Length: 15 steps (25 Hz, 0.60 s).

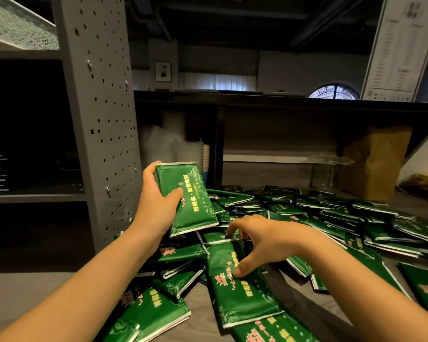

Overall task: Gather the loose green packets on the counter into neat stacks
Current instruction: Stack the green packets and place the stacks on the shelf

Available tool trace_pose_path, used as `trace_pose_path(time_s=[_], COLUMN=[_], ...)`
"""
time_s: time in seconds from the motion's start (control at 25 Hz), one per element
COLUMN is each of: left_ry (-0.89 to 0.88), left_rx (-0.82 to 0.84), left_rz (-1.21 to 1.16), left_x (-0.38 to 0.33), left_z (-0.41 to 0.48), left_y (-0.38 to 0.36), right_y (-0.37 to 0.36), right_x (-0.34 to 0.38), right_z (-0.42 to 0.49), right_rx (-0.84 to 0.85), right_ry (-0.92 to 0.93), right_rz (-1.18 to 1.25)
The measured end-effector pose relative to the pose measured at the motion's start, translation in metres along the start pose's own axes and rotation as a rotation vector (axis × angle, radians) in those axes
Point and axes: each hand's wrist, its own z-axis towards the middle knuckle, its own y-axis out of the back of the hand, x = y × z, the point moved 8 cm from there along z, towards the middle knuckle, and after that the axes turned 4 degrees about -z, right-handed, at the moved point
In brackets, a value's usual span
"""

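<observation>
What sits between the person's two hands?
In the head view, the lower end of the packet stack gripped by the left hand fills the gap, with loose green packets beneath it, up to the right hand.

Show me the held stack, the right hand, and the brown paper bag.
held stack (193, 206), head view, green front face.
right hand (265, 239), head view, back of hand.
brown paper bag (376, 166), head view, front panel.

Loose packets (331, 213) spread across my counter (35, 287), my left hand (156, 201) holding a stack (188, 201) above their left side, my right hand (262, 240) gripping a near packet (237, 294), post (101, 119) at left, bag (376, 164) back right
</observation>
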Motion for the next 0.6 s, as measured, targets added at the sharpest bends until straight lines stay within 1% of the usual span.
trace_pose_path(time_s=[0.12, 0.2, 0.32, 0.48, 0.52, 0.6], left_ry=[-0.003, -0.004, -0.007, 0.000, 0.004, 0.025], left_rx=[0.026, 0.032, 0.031, 0.029, 0.034, 0.059], left_rz=[0.023, 0.038, 0.040, 0.029, 0.026, 0.012], left_x=[-0.001, -0.003, -0.005, -0.008, -0.007, -0.005], left_z=[-0.003, -0.004, -0.006, -0.009, -0.010, -0.013], left_y=[-0.003, -0.004, -0.005, -0.007, -0.009, -0.014], right_y=[0.003, 0.012, 0.033, 0.051, 0.054, 0.057], right_x=[-0.007, -0.013, -0.027, -0.044, -0.047, -0.048], right_z=[0.001, 0.001, -0.001, -0.011, -0.014, -0.017], right_rx=[-0.050, -0.139, -0.361, -0.638, -0.700, -0.794], right_ry=[-0.019, -0.021, 0.014, 0.047, 0.047, 0.023], right_rz=[0.059, 0.195, 0.509, 1.083, 1.177, 1.243])
